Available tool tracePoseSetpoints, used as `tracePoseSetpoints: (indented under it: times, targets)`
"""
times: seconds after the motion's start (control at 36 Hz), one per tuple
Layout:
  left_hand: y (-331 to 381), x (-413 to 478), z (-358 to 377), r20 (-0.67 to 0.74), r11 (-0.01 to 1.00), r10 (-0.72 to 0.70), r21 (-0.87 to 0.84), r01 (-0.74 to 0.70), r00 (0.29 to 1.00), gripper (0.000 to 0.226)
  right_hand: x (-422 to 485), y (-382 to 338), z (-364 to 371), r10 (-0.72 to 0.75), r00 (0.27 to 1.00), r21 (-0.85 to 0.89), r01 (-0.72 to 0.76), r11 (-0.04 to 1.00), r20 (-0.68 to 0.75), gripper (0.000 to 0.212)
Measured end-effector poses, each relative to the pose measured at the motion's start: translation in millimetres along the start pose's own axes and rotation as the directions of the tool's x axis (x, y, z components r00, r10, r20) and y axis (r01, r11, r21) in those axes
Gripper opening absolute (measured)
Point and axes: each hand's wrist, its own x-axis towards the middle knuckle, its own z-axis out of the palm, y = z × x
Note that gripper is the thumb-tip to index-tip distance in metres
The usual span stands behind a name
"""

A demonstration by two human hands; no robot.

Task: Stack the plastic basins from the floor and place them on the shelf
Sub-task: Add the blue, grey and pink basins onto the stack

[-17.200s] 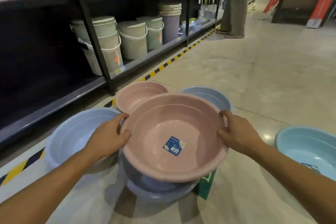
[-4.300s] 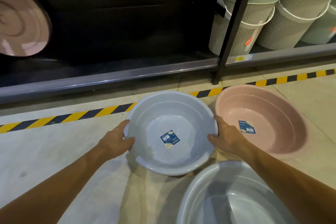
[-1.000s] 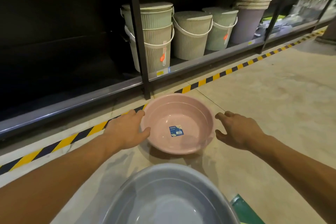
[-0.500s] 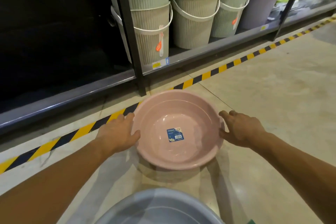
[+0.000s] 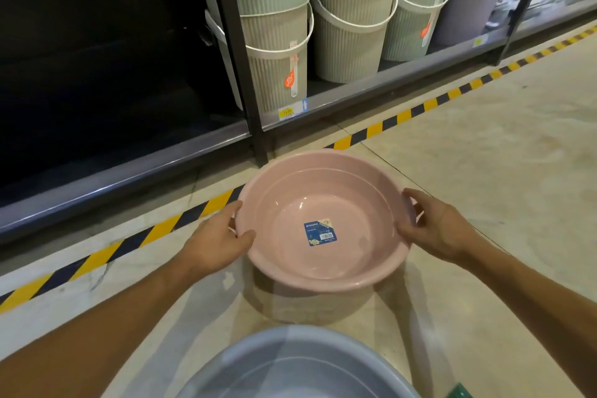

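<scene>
Left hand [image 5: 214, 244] and right hand [image 5: 436, 229] fingers clamp opposite rims of the pink basin [image 5: 323, 220], held level just above the floor [image 5: 484, 155]. Grey-blue basin [image 5: 300, 368] sits nearer. Shelf [image 5: 129, 171] with ribbed buckets [image 5: 352, 29] behind.

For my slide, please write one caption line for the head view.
Both hands, left hand and right hand, hold a pink basin above the floor, beside a blue-grey basin.
</scene>
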Motion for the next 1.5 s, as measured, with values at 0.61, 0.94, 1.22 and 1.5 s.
tracePoseSetpoints:
  times: [0.61, 0.94, 1.22, 1.5]
  targets:
    - [-38.8, -235.5, -104.8, -0.075, 0.970, 0.200, -0.126, -0.209, 0.977, 0.074, -233.2, -78.9, -60.3, -0.093, 0.987, 0.179, 0.115, 0.977, -0.128, 0.073]
    - [-80.9, -314.8, -68.5, -0.085, 0.970, 0.202, -0.117, -0.211, 0.976, 0.085, -312.1, -55.0, -19.5, -0.047, 0.991, 0.248, 0.078, 0.966, -0.127, 0.072]
    - [-101.5, -329.7, -36.5, -0.022, 0.976, 0.166, -0.143, -0.167, 0.986, 0.081, -337.0, -38.6, 8.8, -0.043, 0.996, 0.182, 0.056, 0.982, -0.074, 0.072]
    - [-125.9, -334.8, -6.6, 0.059, 0.990, 0.125, -0.073, -0.120, 0.990, 0.084, -350.2, -28.4, 31.9, -0.083, 0.996, 0.084, 0.085, 0.993, -0.028, 0.071]
